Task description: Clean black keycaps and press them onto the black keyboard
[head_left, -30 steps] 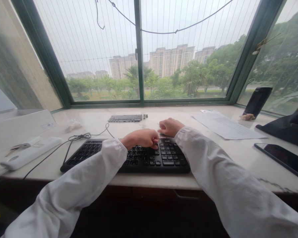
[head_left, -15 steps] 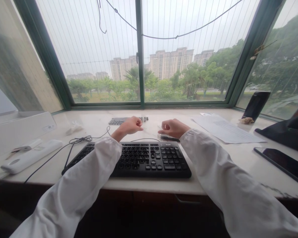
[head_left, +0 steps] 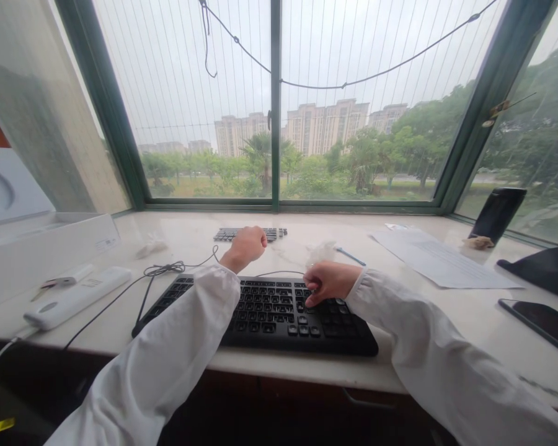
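A black keyboard (head_left: 265, 314) lies along the front of the white sill; many of its left and middle positions look bare of keycaps, while caps show at its right end. Several loose keycaps (head_left: 226, 234) are laid in rows behind it. Over the keyboard's back edge, close to those rows, my left hand (head_left: 247, 246) is closed with its fingers curled away from view. My right hand (head_left: 330, 282) is on the right part of the keyboard, thumb and fingers pinched low over the keys. What either hand holds, if anything, is hidden.
Behind my right hand lie a crumpled clear plastic bag (head_left: 322, 253) and a thin blue stick (head_left: 351, 256). Printed paper (head_left: 439, 257) and a dark phone (head_left: 539, 322) are at right. A white power strip (head_left: 77, 297) and a coiled cable (head_left: 165, 268) are at left.
My right hand has come down and nearer, from behind the keyboard onto its right keys. My left hand stays closed near the loose keycaps. The view has shifted slightly.
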A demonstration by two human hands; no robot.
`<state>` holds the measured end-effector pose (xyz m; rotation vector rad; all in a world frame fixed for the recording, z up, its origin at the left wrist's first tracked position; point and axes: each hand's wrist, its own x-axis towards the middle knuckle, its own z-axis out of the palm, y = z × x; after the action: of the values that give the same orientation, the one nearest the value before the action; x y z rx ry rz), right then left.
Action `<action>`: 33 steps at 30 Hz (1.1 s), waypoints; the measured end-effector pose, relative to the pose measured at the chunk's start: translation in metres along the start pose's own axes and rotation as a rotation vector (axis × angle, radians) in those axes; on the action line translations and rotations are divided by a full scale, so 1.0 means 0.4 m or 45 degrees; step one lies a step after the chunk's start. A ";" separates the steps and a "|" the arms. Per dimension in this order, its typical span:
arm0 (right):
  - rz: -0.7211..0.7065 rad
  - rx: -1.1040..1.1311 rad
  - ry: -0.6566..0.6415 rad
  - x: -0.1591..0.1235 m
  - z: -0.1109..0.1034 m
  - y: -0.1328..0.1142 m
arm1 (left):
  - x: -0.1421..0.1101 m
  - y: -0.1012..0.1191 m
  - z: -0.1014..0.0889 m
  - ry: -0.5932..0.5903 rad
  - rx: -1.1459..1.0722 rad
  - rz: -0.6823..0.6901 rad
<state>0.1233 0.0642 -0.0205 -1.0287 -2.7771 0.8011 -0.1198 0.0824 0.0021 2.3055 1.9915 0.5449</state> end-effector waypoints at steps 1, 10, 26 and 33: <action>0.012 0.000 -0.009 0.000 0.001 0.001 | 0.000 -0.001 0.001 -0.001 0.001 -0.003; -0.036 0.094 0.005 0.015 0.016 0.035 | -0.005 -0.006 0.006 0.008 -0.003 -0.046; 0.496 -0.555 0.598 0.324 -0.162 0.188 | -0.009 0.000 0.025 0.048 0.177 -0.120; 0.549 -0.606 0.587 0.484 -0.143 0.278 | -0.015 0.010 0.016 0.069 0.270 -0.106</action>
<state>0.0529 0.2819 -0.0476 -1.6691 -2.4077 -0.1077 -0.1149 0.0770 -0.0041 2.3306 2.2606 0.4123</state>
